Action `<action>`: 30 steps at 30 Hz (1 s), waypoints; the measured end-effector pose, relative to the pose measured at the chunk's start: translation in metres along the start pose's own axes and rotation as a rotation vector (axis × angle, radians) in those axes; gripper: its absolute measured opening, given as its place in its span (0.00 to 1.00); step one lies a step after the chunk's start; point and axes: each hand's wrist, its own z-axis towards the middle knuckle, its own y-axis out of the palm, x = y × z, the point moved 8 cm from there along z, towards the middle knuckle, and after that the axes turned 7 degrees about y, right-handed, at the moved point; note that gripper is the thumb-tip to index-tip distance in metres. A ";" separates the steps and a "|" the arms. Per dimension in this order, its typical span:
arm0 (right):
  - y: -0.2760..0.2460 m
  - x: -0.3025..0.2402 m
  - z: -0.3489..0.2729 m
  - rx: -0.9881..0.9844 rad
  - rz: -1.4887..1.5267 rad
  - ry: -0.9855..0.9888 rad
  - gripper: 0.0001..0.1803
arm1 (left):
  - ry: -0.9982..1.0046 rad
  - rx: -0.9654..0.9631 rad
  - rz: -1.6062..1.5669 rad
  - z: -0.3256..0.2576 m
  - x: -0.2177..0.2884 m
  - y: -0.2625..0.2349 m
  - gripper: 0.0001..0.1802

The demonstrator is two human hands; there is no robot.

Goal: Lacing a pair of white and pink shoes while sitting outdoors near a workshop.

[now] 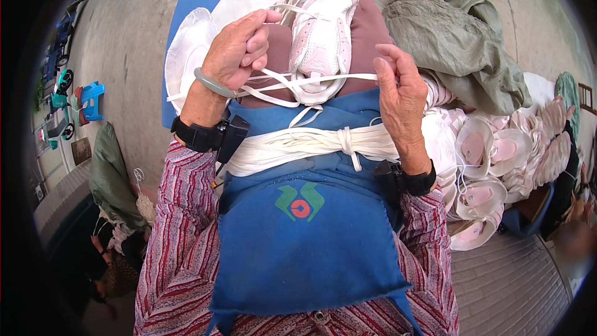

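Observation:
A white and pink shoe upper (321,34) rests on my lap, its toe pointing toward me. White shoelace (333,78) crosses over its near end in loose strands. My left hand (239,53), left of the shoe upper, is closed with curled fingers around the lace; the exact grip is partly hidden. To the right, my right hand (401,90) pinches a lace strand stretched across from the shoe upper. A tied bundle of white laces (298,148) lies over the blue apron (305,242), below both hands.
Another white upper (186,56) lies by my left hand on a blue sheet (180,22). A grey-green cloth (448,37) is heaped at the right, above a pile of pink and white shoe uppers (479,149). A blue stool (93,101) stands far left.

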 end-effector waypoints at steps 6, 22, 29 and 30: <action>0.008 0.075 0.010 -0.044 0.713 0.566 0.11 | 0.180 0.232 0.517 -0.019 0.013 -0.028 0.17; -0.007 -0.038 -0.005 -0.213 -0.388 -0.205 0.16 | 0.089 0.201 0.530 -0.014 -0.022 -0.030 0.14; -0.037 -0.191 -0.055 -0.722 0.301 -0.524 0.13 | 0.208 0.265 0.454 -0.008 -0.026 -0.040 0.13; -0.038 -0.200 -0.057 -0.752 0.323 -0.537 0.12 | 0.222 0.267 0.455 -0.008 -0.026 -0.040 0.13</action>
